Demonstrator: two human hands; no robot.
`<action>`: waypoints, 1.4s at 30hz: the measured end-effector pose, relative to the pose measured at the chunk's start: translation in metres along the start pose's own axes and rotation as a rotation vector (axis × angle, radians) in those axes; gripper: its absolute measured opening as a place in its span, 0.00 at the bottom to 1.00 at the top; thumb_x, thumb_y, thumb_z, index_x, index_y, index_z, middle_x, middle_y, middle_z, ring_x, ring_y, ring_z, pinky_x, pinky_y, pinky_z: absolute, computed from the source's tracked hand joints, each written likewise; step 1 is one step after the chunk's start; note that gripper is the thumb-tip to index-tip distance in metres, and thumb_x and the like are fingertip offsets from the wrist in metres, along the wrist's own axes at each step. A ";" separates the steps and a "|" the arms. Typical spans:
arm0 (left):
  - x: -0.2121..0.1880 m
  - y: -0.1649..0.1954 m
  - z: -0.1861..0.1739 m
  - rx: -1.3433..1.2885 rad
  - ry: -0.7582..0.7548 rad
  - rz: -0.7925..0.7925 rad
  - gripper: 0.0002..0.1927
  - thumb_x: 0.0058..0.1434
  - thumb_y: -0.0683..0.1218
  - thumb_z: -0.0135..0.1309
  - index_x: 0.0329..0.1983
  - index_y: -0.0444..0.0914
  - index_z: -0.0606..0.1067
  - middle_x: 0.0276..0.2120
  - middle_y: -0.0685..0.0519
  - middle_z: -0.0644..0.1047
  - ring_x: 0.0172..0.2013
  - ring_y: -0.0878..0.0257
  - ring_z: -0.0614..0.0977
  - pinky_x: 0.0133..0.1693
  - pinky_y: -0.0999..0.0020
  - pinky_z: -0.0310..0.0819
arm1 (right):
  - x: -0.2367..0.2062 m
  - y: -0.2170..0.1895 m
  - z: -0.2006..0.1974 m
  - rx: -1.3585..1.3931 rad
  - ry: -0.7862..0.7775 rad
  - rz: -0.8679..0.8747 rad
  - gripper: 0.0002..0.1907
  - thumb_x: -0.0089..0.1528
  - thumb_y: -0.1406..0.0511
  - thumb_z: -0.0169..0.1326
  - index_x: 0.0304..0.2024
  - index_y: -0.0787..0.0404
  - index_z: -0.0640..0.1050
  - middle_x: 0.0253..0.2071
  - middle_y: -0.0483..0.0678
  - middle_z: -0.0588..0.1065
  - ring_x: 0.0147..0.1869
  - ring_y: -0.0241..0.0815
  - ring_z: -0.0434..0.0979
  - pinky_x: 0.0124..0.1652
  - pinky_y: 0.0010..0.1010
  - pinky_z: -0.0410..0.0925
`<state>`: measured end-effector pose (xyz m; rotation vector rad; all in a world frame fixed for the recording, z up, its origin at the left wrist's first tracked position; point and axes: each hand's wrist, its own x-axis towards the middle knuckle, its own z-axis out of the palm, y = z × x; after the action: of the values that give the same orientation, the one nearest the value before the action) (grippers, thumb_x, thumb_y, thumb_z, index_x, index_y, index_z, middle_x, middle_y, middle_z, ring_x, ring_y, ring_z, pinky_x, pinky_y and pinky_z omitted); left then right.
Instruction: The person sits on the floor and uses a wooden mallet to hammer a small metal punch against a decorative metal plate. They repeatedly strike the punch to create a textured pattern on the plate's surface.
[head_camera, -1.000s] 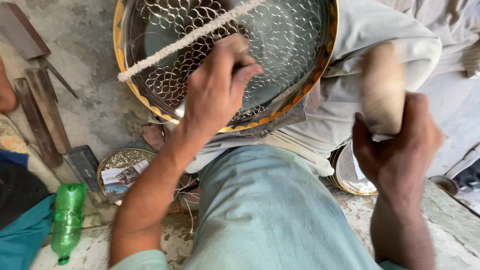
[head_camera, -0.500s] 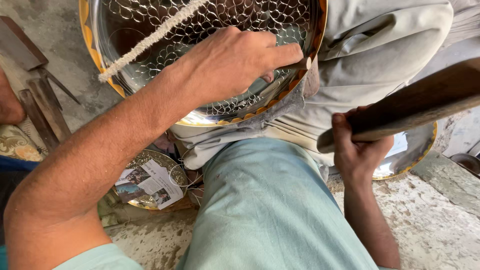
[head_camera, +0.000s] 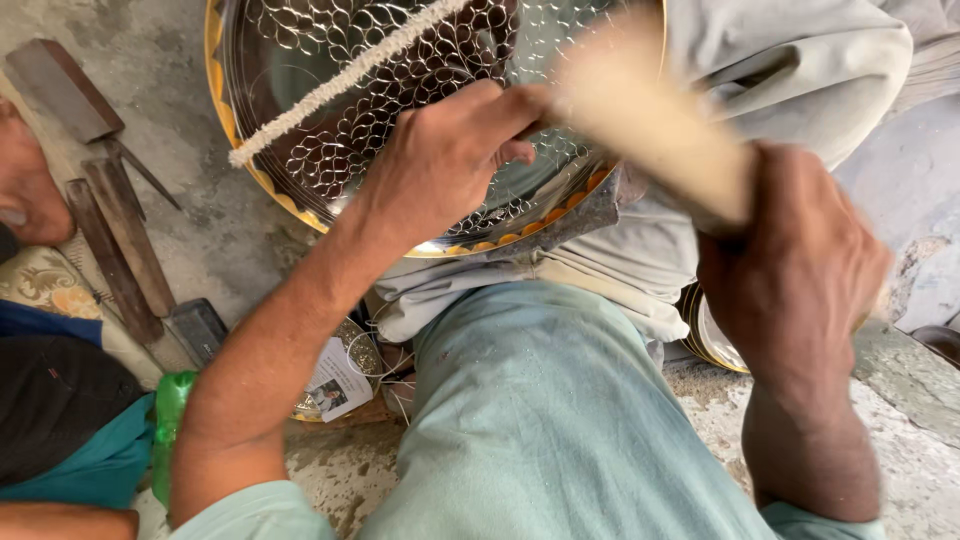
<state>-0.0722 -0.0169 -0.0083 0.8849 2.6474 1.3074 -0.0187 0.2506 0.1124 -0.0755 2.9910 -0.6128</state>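
A large round metal tray with a chased leaf-scale pattern and a brass-coloured rim rests tilted against my knee. A white twisted cord lies across it. My left hand is pressed against the tray's lower right part, fingers curled around something thin that I cannot make out. My right hand grips a pale wooden mallet, blurred by motion, raised over the tray next to the left hand.
Metal bars and chisels lie on the concrete at the left. A green plastic bottle stands at the lower left beside a person's dark and teal clothing. A smaller round tray with a paper card sits under my leg. Another plate lies at the right.
The mallet has swung from low at the right up and over to the tray by my left hand. The view has shifted a little; my left hand stays on the tray.
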 end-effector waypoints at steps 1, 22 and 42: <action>-0.005 0.002 0.005 0.012 0.101 0.016 0.13 0.74 0.42 0.55 0.60 0.40 0.71 0.37 0.49 0.78 0.34 0.62 0.84 0.31 0.76 0.85 | 0.004 -0.001 -0.003 -0.222 -0.004 -0.067 0.17 0.64 0.66 0.67 0.48 0.67 0.74 0.31 0.54 0.77 0.30 0.49 0.77 0.31 0.41 0.69; -0.036 0.025 0.034 0.148 0.525 -0.215 0.07 0.66 0.39 0.57 0.45 0.33 0.73 0.37 0.46 0.78 0.37 0.44 0.81 0.40 0.50 0.75 | 0.059 -0.057 -0.058 -0.536 0.079 -0.536 0.09 0.69 0.63 0.65 0.46 0.55 0.77 0.34 0.44 0.73 0.36 0.44 0.75 0.38 0.37 0.67; 0.044 0.041 -0.017 0.056 -0.361 0.024 0.18 0.67 0.33 0.50 0.59 0.39 0.73 0.36 0.51 0.78 0.38 0.59 0.88 0.31 0.68 0.83 | -0.052 0.036 0.032 0.212 0.136 0.233 0.22 0.62 0.66 0.65 0.55 0.61 0.72 0.42 0.56 0.76 0.42 0.58 0.77 0.41 0.45 0.69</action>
<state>-0.0942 0.0133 0.0415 1.0497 2.4071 0.9703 0.0348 0.2742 0.0726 0.3356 2.9751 -0.9325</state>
